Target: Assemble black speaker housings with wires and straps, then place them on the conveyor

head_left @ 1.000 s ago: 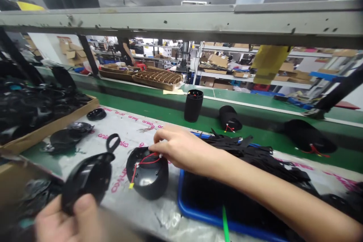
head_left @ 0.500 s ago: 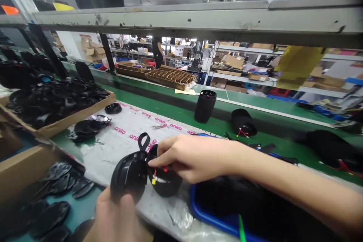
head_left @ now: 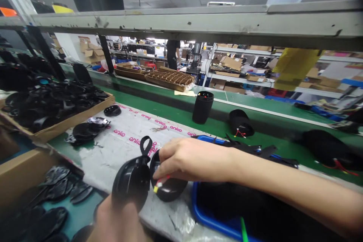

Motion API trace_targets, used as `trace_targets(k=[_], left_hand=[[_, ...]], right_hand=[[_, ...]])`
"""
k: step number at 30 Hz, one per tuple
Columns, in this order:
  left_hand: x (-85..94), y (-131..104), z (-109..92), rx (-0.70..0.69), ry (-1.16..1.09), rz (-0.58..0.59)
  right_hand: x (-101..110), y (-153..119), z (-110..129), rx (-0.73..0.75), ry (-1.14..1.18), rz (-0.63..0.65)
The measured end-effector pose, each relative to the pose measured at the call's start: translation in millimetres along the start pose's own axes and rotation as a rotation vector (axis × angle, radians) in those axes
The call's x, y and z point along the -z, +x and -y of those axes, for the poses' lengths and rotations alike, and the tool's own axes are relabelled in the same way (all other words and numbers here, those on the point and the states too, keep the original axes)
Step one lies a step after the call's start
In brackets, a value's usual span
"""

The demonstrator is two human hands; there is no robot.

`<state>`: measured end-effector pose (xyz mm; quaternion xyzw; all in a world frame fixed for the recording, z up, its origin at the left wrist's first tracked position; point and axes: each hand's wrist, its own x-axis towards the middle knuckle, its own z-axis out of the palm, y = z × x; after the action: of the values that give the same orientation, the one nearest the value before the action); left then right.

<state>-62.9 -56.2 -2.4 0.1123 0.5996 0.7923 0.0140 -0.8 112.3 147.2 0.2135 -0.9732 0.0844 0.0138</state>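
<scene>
My left hand (head_left: 119,219), blurred, is closed around a glossy black round plastic cap (head_left: 131,183) with a strap loop (head_left: 146,145) at its top. Beside the cap, a black cylindrical housing (head_left: 171,192) is tilted over the white sheet. My right hand (head_left: 183,160) covers its upper part, with curled fingers at the opening; their exact grip is partly hidden. Red wires ending in a yellow connector (head_left: 155,189) hang out below those fingers. Cap and housing are very close together; I cannot tell whether they touch.
A blue tray (head_left: 195,204) of dark parts lies under my right forearm. At left stand a cardboard box (head_left: 73,115) of black parts and loose black discs (head_left: 53,215). Black cylinders (head_left: 202,107) sit on the green belt (head_left: 170,104). A person (head_left: 172,55) stands far back.
My right fingers have curled in from a pointing pose. The housing has turned slightly, and its wires and connector have shifted. The distant person has moved right.
</scene>
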Motion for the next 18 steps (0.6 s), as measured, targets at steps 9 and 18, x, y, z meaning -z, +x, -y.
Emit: trace_targets(k=[9, 18], left_hand=[[-21.2, 4, -18, -0.220, 0.040, -0.034], [-17.2, -3, -34, -0.269, 0.125, 0.054]], right_hand=[[-17, 13, 16, -0.297, 0.116, -0.142], [-27, 16, 23, -0.376, 0.131, -0.211]])
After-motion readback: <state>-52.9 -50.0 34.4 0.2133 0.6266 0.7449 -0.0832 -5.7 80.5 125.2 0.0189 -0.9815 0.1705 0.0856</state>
